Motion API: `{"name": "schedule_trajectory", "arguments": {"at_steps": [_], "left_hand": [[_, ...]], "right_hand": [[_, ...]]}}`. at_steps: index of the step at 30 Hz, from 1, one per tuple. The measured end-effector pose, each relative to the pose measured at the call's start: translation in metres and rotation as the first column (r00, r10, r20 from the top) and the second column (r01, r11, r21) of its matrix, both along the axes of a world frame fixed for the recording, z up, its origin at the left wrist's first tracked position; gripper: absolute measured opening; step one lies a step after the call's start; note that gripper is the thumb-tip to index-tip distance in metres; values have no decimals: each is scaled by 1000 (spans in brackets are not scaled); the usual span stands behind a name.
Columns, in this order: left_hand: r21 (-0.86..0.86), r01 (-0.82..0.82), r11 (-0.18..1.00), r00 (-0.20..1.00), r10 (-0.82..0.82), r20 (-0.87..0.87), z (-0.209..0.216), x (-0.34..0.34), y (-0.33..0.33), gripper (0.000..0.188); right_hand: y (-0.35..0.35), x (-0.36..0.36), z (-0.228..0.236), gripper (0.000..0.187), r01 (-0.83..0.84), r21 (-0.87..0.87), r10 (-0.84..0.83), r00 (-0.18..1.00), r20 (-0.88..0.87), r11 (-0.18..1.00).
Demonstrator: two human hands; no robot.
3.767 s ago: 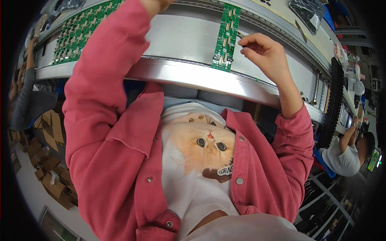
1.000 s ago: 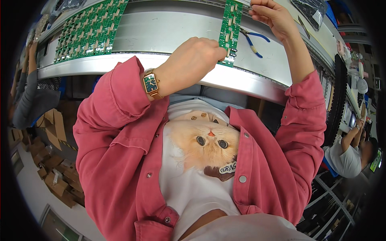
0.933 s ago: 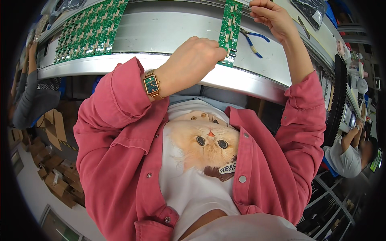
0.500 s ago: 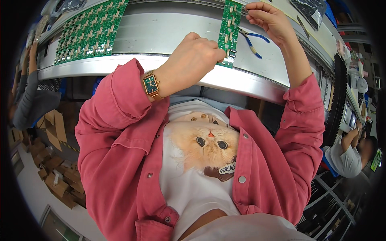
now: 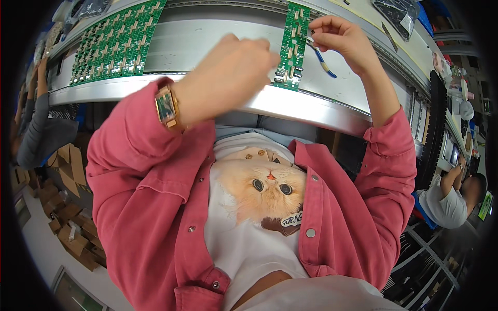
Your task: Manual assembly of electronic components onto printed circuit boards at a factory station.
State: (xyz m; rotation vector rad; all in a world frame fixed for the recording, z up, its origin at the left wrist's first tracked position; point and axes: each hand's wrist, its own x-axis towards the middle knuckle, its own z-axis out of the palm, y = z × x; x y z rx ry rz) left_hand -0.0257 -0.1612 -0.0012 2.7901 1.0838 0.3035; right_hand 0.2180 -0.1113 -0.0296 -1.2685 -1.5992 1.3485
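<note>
Strip of green circuit board lies across the track, right of the middle, its near end at the shiny front rail. Pale connectors run along it, and black parts sit toward its near end. Left hand, blurred, is just beside the strip's near left part, fingers bent together; whether it grips anything, or touches the board, I cannot tell. Right hand is at the far right side of the strip, thumb and forefinger curled toward each other; something small and dark shows by the fingertips, but I cannot tell whether it is pinched. Below that hand lie blue-handled pliers, partly hidden, close to the strip's right edge. Well apart on the left, a large panel of similar green boards covers the track. A gold watch is on the left wrist, above the cuff of a pink jacket. On the far right are a thin dark tool and a dark bag. A person in a grey shirt is farther right; cardboard boxes stand on the floor at near left.
</note>
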Motion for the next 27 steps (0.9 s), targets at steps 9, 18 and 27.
{"name": "schedule_trajectory", "arguments": {"at_steps": [9, 18, 27], "left_hand": [[171, -321, 932, 939, 289, 189, -41, 2, 195, 17], [95, -233, 968, 863, 161, 479, -67, 0, 225, 11], [72, -257, 964, 776, 161, 610, -54, -2, 196, 8]], "right_hand": [[-22, -6, 1, 17, -101, 71, 88, 983, 164, 992], [-36, -13, -6, 18, -135, 276, 5, 905, 426, 952], [-30, -21, -10, 15, -213, 387, -25, 851, 525, 897]]}}
